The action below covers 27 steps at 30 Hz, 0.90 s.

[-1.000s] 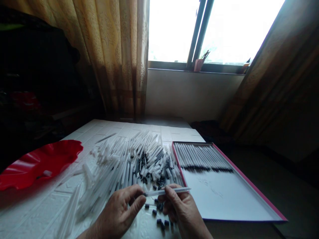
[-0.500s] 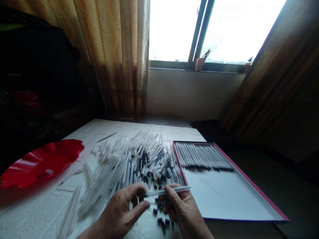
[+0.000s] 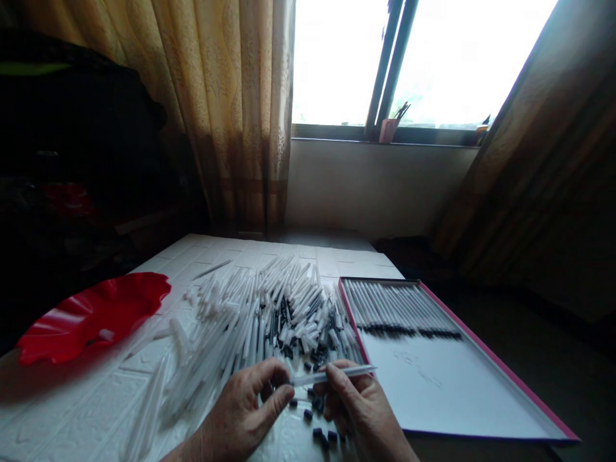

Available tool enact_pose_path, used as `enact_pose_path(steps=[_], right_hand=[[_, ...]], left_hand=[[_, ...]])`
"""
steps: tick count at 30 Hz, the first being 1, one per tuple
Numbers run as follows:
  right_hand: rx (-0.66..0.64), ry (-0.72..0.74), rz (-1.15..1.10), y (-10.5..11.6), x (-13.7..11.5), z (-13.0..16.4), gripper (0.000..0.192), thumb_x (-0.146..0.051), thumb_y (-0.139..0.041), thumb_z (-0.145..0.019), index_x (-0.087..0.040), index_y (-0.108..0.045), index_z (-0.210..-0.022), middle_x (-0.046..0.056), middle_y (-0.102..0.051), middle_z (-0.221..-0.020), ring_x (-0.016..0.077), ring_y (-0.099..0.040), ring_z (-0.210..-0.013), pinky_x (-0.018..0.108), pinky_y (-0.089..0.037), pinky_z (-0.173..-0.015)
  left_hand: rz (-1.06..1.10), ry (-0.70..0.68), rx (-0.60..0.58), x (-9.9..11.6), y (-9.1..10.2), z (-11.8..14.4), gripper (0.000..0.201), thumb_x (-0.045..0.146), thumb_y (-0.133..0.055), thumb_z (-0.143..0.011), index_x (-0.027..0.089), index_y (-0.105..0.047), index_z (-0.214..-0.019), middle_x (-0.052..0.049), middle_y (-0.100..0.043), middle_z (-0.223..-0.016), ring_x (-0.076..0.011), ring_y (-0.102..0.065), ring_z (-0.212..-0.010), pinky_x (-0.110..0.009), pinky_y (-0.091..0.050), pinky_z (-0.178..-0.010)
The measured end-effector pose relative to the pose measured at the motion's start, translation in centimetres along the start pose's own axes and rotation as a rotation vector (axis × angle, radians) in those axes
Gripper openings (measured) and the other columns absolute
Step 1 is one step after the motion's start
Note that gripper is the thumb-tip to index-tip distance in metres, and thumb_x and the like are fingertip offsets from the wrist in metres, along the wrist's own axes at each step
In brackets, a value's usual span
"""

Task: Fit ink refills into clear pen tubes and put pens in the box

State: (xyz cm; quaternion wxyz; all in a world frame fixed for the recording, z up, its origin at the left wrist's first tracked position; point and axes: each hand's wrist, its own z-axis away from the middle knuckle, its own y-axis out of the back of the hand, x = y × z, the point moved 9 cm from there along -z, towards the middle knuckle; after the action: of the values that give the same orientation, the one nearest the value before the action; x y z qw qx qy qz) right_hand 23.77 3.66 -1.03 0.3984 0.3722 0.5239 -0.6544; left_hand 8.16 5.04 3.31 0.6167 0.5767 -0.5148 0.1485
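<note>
A clear, whitish pen [image 3: 310, 378] lies nearly level in front of me, its pointed tip toward the right. My right hand [image 3: 353, 398] is closed round its middle, thumb on top. At the pen's rear end, the thumb and forefinger of my left hand [image 3: 255, 401] pinch together; whether a small plug sits between them is hidden. Below and between the hands lie several small black plugs [image 3: 308, 415]. Just beyond is a large heap of clear pen tubes [image 3: 231, 321], mixed with dark refills and white caps [image 3: 308, 330].
A shallow pink-edged box lid [image 3: 505, 378] at right holds a row of pens with black ends [image 3: 399, 305] along its far side. On the left stands a red wavy-rimmed dish [image 3: 96, 314]. The white brick-patterned table [image 3: 62, 410] reaches toward the curtain [image 3: 231, 128] and window.
My left thumb has risen to meet the forefinger at the pen's rear end, and the black piece seen there is now covered. The view has shifted slightly.
</note>
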Motion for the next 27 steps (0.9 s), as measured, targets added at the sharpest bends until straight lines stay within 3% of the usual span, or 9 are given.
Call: enact_pose_path(steps=[2,7,13,19,25,27], right_hand=[[0.004,-0.012,0.007,0.0,0.1,0.0,0.053,-0.061,-0.085,-0.062,-0.014,-0.063,-0.070,0.002,-0.067,-0.056,0.0064,-0.052,-0.039,0.013,-0.024,-0.036],[0.003,0.016,0.027,0.0,0.0,-0.1,0.051,-0.061,-0.085,-0.063,-0.014,-0.063,-0.069,0.002,-0.068,-0.057,0.0064,-0.051,-0.040,0.014,-0.024,-0.036],[0.016,0.022,0.022,0.1,0.2,-0.3,0.052,-0.062,-0.084,-0.063,-0.015,-0.063,-0.069,0.001,-0.067,-0.055,0.0062,-0.051,-0.039,0.013,-0.023,-0.036],[0.028,0.049,0.027,0.1,-0.2,-0.5,0.052,-0.061,-0.084,-0.063,-0.014,-0.061,-0.068,0.003,-0.069,-0.055,0.0069,-0.052,-0.038,0.013,-0.025,-0.035],[-0.010,0.009,0.009,0.3,1.1,-0.9,0.053,-0.062,-0.083,-0.064,-0.015,-0.063,-0.074,0.003,-0.070,-0.056,0.0071,-0.054,-0.037,0.013,-0.024,-0.034],[-0.043,0.000,0.009,0.3,1.9,-1.2,0.055,-0.065,-0.082,-0.062,-0.015,-0.062,-0.074,0.005,-0.072,-0.058,0.0068,-0.054,-0.036,0.013,-0.024,-0.033]], left_hand=[[0.018,0.007,-0.009,-0.1,-0.1,0.0,0.037,0.052,-0.050,-0.094,0.020,-0.058,-0.079,0.004,-0.053,-0.065,-0.0132,-0.049,-0.059,-0.021,-0.037,-0.055],[0.076,0.052,-0.042,-1.1,-0.7,0.0,0.061,0.067,-0.027,-0.097,0.021,-0.053,-0.069,0.003,-0.048,-0.057,-0.0125,-0.047,-0.050,-0.020,-0.035,-0.046],[0.079,0.036,-0.056,-0.8,-0.8,-0.2,0.049,0.061,-0.037,-0.097,0.021,-0.051,-0.072,0.004,-0.046,-0.061,-0.0122,-0.047,-0.051,-0.019,-0.038,-0.048],[-0.014,-0.029,0.050,-0.9,0.2,-0.1,0.025,0.045,-0.058,-0.091,0.021,-0.060,-0.084,0.002,-0.061,-0.070,-0.0141,-0.056,-0.060,-0.020,-0.044,-0.057],[0.114,0.121,-0.080,-3.1,-1.2,0.5,0.055,0.064,-0.035,-0.097,0.020,-0.058,-0.073,0.003,-0.051,-0.063,-0.0118,-0.051,-0.052,-0.018,-0.039,-0.046],[0.175,0.154,-0.109,-3.5,-1.6,0.5,0.056,0.068,-0.037,-0.095,0.020,-0.055,-0.071,0.004,-0.048,-0.062,-0.0112,-0.049,-0.050,-0.017,-0.039,-0.045]])
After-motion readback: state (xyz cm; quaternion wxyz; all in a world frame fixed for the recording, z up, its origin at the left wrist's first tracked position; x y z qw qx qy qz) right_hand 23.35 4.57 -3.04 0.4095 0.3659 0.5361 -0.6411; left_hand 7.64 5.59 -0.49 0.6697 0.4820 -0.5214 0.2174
